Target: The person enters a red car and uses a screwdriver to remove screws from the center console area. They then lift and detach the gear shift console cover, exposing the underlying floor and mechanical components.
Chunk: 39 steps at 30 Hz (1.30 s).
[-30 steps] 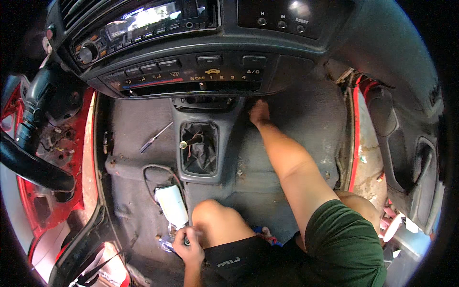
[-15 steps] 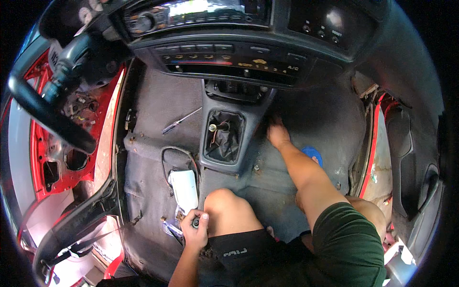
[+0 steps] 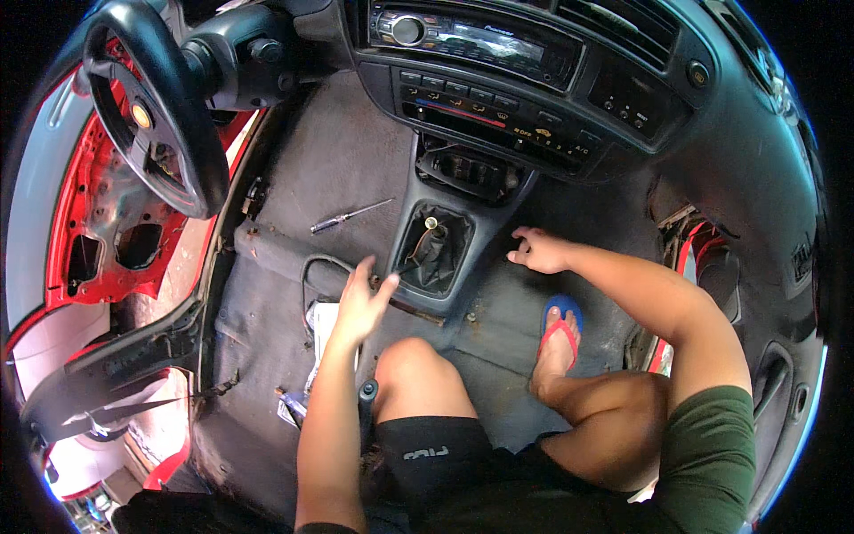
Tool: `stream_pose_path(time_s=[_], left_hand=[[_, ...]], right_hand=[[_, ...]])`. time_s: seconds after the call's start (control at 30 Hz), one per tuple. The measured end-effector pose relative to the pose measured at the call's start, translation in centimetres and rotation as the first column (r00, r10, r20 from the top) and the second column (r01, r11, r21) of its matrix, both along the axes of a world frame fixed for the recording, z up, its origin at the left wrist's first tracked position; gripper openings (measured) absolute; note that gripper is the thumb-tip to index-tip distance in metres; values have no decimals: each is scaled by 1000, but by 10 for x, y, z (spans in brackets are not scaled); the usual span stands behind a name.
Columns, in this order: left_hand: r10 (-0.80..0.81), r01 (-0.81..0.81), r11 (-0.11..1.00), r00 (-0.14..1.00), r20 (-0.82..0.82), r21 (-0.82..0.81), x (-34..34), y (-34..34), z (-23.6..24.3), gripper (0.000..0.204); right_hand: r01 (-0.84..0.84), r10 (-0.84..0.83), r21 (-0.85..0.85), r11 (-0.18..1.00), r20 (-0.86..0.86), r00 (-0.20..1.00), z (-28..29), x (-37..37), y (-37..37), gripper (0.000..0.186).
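Note:
A dark centre console (image 3: pixel 464 216) with a gear lever boot (image 3: pixel 438 262) lies between my two hands; a bare lever stub with a light-coloured tip (image 3: pixel 431 222) sticks up from it. My left hand (image 3: pixel 363 303), fingers apart and holding nothing, hovers by the console's lower left corner. To the right of the console is my right hand (image 3: pixel 541 252), palm down above the dark floor, its fingers partly bent and spread with nothing seen in them. The handbrake lever (image 3: pixel 367 392) stands beside my left forearm.
On the floor left of the console lies a screwdriver (image 3: pixel 342 218). A white object (image 3: pixel 326 334) is partly behind my left forearm, near a dark cable loop (image 3: pixel 311 267). The steering wheel (image 3: pixel 200 133) is at upper left; the dashboard (image 3: pixel 374 89) spans above.
My left hand has let go of the handbrake lever and risen toward the console. My right hand has lifted slightly and moved right. The view has shifted, and my sandalled foot now shows.

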State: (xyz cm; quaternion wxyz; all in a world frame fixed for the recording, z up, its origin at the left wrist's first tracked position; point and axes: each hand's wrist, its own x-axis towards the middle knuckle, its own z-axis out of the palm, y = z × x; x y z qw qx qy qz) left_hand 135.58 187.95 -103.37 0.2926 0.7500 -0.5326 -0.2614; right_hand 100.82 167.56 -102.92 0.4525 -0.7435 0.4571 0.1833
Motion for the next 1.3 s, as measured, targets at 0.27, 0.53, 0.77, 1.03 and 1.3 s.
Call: stream_pose_path(time_s=[0.27, 0.53, 0.77, 1.03, 1.3], left_hand=[[31, 51, 863, 988, -153, 502, -13, -56, -10, 64], [22, -33, 810, 999, 25, 586, -23, -60, 35, 42], [168, -51, 884, 962, -213, 464, -19, -42, 23, 50], [190, -78, 881, 962, -197, 467, -18, -41, 29, 55], [366, 23, 840, 714, -597, 542, -10, -65, 40, 62]], right_hand=[[540, -711, 484, 689, 308, 632, -23, 59, 38, 98], [735, -885, 493, 466, 276, 376, -9, 87, 52, 68], [757, -864, 431, 491, 351, 360, 3, 88, 62, 87], [617, -936, 707, 347, 300, 182, -28, 62, 13, 79], [551, -949, 776, 308, 211, 232, -18, 68, 23, 86]])
